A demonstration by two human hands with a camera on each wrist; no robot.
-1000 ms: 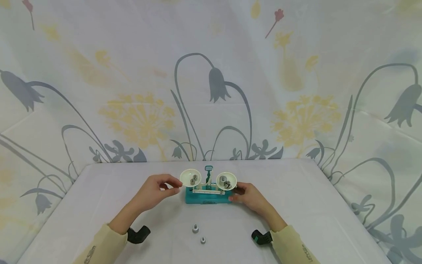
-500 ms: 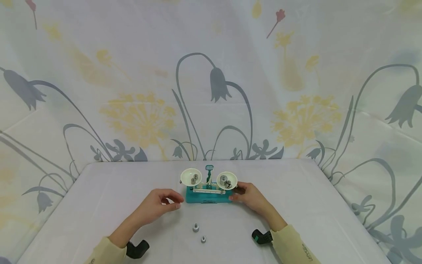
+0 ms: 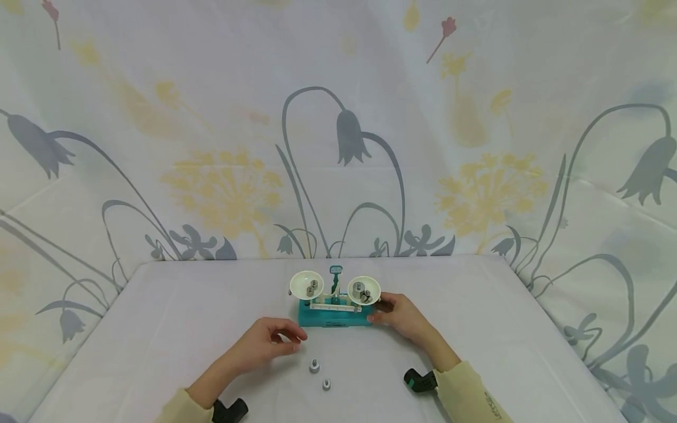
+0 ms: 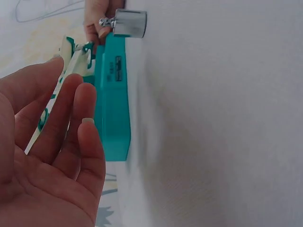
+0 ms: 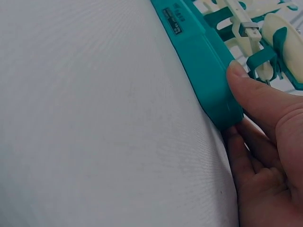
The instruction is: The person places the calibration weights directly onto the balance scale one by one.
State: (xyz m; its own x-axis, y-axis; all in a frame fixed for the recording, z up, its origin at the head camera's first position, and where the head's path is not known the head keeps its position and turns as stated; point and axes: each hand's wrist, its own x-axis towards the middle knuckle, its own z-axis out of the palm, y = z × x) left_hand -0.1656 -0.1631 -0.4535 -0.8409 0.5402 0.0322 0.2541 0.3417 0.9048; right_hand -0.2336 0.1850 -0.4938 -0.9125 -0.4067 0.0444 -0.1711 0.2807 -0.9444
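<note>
- The balance scale (image 3: pixel 335 317) stands upright on the white-covered table (image 3: pixel 455 329), beyond both hands' wrists; the long axis of its teal base runs left to right across the person's front.
- The right hand (image 3: pixel 400 317) is the nearer one, touching the scale: it grips the base's right end, thumb on the front upper edge, fingers at the end face.
- The left hand (image 3: pixel 267 345) holds nothing; its fingers are loosely bent, a gap between them and the thumb. It is in front of the base's left end, apart from it.
- The deciding relation seems to be left hand to loose weights: the larger weight (image 3: pixel 314 367) stands just beside its fingertips, to their right and slightly toward the person; the smaller weight (image 3: pixel 326 385) is farther along that same line. Both stand upright on the table.
- The left pan (image 3: pixel 299 283) carries two small weights (image 3: pixel 310 291).
- The right pan (image 3: pixel 373 286) carries one larger cylinder (image 3: pixel 358 287) with smaller weights crowded beside it, too small to count surely. It looks slightly lower than the left pan.
- Behind the table hangs a flower-printed cloth (image 3: pixel 338 200).
</note>
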